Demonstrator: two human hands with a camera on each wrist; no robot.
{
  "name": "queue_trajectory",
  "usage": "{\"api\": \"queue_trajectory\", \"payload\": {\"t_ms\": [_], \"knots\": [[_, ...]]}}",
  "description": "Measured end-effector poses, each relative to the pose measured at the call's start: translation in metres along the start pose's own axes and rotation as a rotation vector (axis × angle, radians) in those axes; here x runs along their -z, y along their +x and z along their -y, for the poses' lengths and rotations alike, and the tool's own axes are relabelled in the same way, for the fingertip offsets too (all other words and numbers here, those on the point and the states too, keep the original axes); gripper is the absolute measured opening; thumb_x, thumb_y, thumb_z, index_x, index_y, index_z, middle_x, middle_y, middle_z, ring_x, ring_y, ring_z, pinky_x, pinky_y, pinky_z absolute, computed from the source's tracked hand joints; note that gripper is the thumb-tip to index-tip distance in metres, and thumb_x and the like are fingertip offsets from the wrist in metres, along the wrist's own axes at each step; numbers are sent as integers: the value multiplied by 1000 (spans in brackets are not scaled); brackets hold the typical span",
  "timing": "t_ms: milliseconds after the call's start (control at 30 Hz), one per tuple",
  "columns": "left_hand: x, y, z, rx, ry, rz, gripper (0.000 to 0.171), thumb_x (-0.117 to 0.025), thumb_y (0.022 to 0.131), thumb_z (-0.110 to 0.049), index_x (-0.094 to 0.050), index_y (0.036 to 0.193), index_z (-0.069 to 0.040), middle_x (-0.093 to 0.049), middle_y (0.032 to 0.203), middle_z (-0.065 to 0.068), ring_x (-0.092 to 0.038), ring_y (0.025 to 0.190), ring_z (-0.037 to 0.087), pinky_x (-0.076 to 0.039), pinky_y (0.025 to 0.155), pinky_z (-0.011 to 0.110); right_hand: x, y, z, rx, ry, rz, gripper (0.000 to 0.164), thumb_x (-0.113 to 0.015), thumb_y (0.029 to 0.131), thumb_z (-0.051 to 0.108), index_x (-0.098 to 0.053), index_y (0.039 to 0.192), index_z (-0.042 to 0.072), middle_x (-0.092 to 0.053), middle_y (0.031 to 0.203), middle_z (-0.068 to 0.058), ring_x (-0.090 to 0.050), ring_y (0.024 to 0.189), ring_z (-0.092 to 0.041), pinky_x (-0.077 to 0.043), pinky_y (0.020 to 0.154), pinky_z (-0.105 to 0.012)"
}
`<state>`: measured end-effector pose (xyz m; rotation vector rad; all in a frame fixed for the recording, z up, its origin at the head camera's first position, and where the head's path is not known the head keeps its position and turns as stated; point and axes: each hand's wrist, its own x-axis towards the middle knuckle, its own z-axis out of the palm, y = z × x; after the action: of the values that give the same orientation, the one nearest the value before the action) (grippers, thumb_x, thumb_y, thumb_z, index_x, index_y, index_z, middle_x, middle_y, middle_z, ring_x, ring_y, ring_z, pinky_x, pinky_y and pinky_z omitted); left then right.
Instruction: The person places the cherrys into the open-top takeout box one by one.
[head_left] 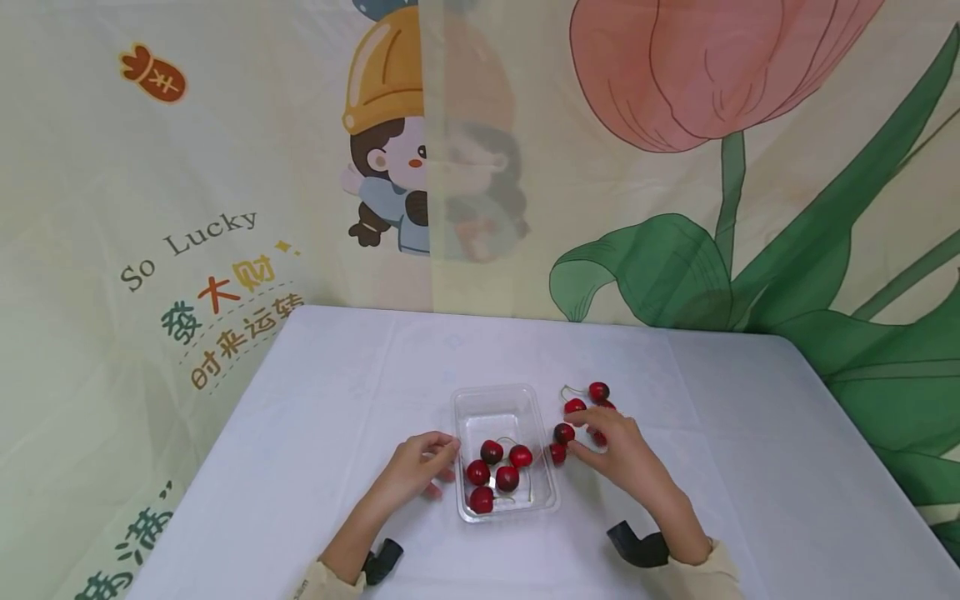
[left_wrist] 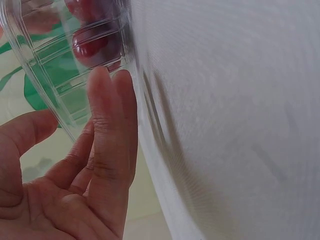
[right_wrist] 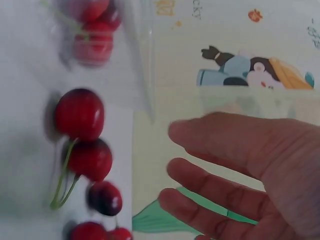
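L hand (head_left: pixel 416 465), lower ctr, at L side of clear tray (head_left: pixel 491 417): two fingers straight, close tog., thumb apart; contact w/ tray unclear. Tray, lower ctr, holds 5 cherries (head_left: pixel 507 478). Just R, loose cherries (head_left: pixel 564 433) on white tablecloth (head_left: pixel 360 375). R hand (head_left: pixel 630 450), lower R of ctr, hovers above those, thumb & fingers spread.

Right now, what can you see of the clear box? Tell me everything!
It's a see-through rectangular container that looks like plastic, with rounded corners, a rim and ridged walls. It has no lid on and sits upright on the white tablecloth. Five cherries lie inside, toward the person's end. The person's left grip is at its left side; whether it touches is hard to tell.
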<state>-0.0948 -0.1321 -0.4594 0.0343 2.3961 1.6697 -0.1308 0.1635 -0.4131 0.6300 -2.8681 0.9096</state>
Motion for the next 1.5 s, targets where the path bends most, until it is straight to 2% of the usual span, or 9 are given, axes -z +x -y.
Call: {"api": "queue_trajectory", "payload": {"t_ms": [100, 167, 300, 500, 733, 1000, 1300, 1500], "knots": [[0, 0, 0, 0, 2, -1, 39, -57, 100, -28, -59, 120, 5, -69, 89, 8, -67, 68, 20, -58, 57, 33, 1, -5, -13, -63, 16, -49, 33, -79, 79, 3, -69, 111, 2, -68, 106, -12, -61, 95, -29, -54, 87, -49], [-1, -1, -1, -3, 2, 1, 39, -57, 100, -28, -59, 120, 6, -70, 89, 8, -67, 68, 20, -58, 57, 33, 1, -9, -23, -94, 5, -89, 29, -78, 80, 2, -70, 109, 1, -69, 102, -12, -61, 89, -27, -58, 77, -42], [0, -1, -2, -3, 3, 3, 40, -57, 99, -29, -59, 121, 5, -69, 89, 8, -66, 67, 20, -58, 58, 33, 3, -16, -44, -177, -28, -123, 29, -76, 82, 3, -69, 109, 0, -68, 101, -14, -59, 85, -26, -54, 67, -34], [0, -2, -1, 1, 3, 0, 41, -57, 99, -29, -59, 121, 5, -69, 89, 8, -66, 68, 19, -58, 58, 33, 7, -17, -69, -297, -25, -85, 35, -72, 86, 8, -63, 117, -5, -62, 109, -23, -58, 91, -32, -52, 68, -36], [0, -2, 0, 7, -3, 5, 41, -57, 99, -30, -59, 121, 5, -69, 91, 8, -67, 71, 19, -58, 58, 33, 6, -15, -89, -417, 11, -70, 26, -66, 90, 12, -65, 107, -7, -66, 93, -18, -60, 79, -26, -49, 58, -29], [1, -2, -1, -5, 4, 2, 41, -57, 99, -29, -59, 121, 5, -69, 89, 8, -66, 70, 19, -58, 58, 33, 0, -13, -95, -430, 58, -98, 24, -68, 89, 13, -68, 99, -9, -69, 86, -18, -64, 73, -24, -51, 53, -24], [0, -1, 0, 2, 6, -1, 40, -57, 99, -29, -59, 120, 5, -70, 90, 8, -67, 73, 19, -58, 57, 33, -3, -11, -93, -419, 50, -78, 20, -71, 85, 11, -69, 96, -5, -62, 78, -9, -53, 70, -19, -40, 56, -26], [0, -2, 0, -1, 11, -5, 39, -57, 99, -29, -59, 120, 5, -70, 90, 8, -67, 73, 19, -58, 57, 32, -3, -10, -92, -412, 42, -72, 12, -68, 85, 6, -68, 93, -4, -58, 77, -7, -50, 70, -20, -39, 57, -29]]}}
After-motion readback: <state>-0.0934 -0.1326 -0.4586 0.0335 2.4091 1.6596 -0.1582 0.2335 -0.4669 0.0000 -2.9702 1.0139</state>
